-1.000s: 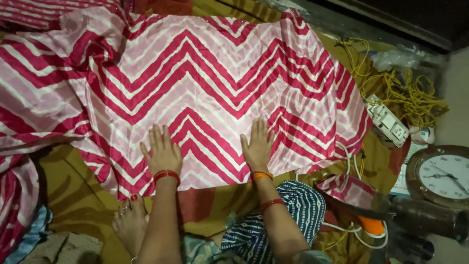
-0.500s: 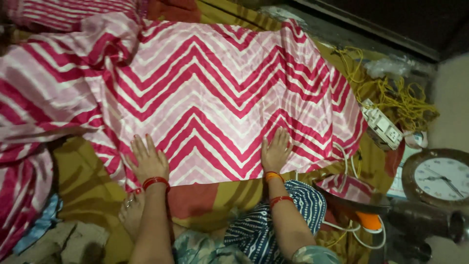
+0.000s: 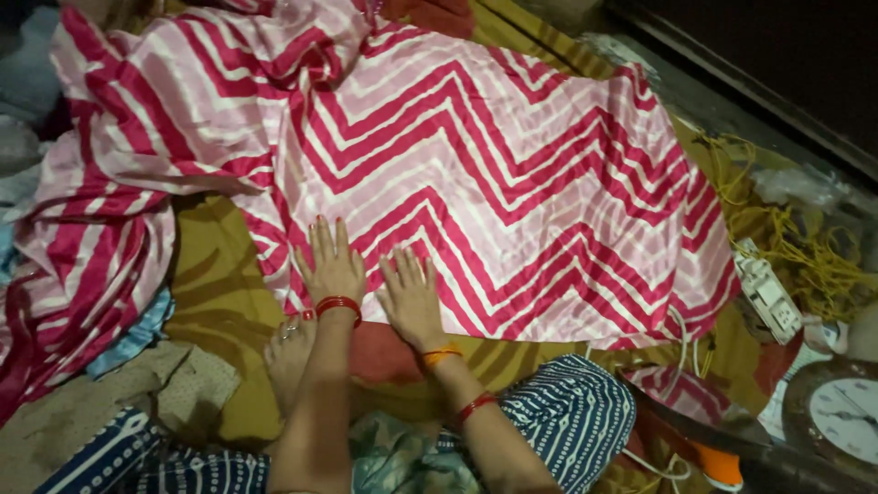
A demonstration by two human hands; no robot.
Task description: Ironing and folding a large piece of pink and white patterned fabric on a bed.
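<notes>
Pink, red and white zigzags everywhere

The shiny cloth (image 3: 494,174) has pink, red and white zigzag stripes. Under it lies a mustard-yellow sheet (image 3: 215,293) with brown marks. The clothes (image 3: 567,421) are dark blue with white dots and dashes.

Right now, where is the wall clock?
In the head view, the clock lies at the bottom right corner, just below the white power strip and right of the pink zigzag cloth.

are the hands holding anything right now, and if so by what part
Nothing is gripped. The left hand and right hand lie flat, palms down, side by side on the near edge of the pink zigzag cloth.
</notes>
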